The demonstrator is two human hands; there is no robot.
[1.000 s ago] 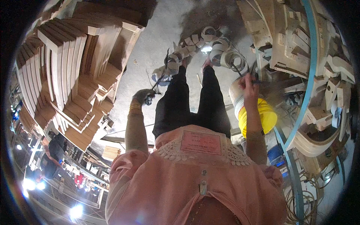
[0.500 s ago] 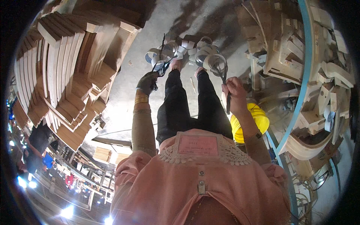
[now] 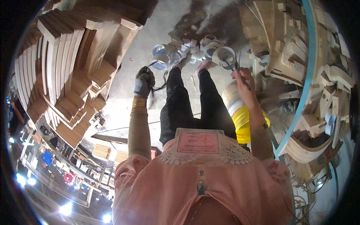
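My left hand (image 3: pixel 144 81), in a grey glove, is closed round a black cord (image 3: pixel 159 89) that runs to a bunch of tape rolls (image 3: pixel 161 62) in front of it. My bare right hand (image 3: pixel 244 83) grips another dark cord (image 3: pixel 235 65), which leads to a second bunch of tape rolls (image 3: pixel 224 56). The rolls are pale, ring-shaped and partly see-through. Both bunches appear in front of my feet; whether they hang or touch the floor I cannot tell.
Stacked wooden boards (image 3: pixel 62 56) stand on the left. Wooden offcuts (image 3: pixel 292 48) and curved wood pieces lie on the right, by a blue edge (image 3: pixel 309 56). A yellow bucket (image 3: pixel 242 122) stands close to my right forearm. A thin stick (image 3: pixel 193 84) lies on the concrete floor.
My right hand has moved forward and to the right, its roll bunch shifting right. The left bunch looks more spread out, and more of the bucket's upper part shows.
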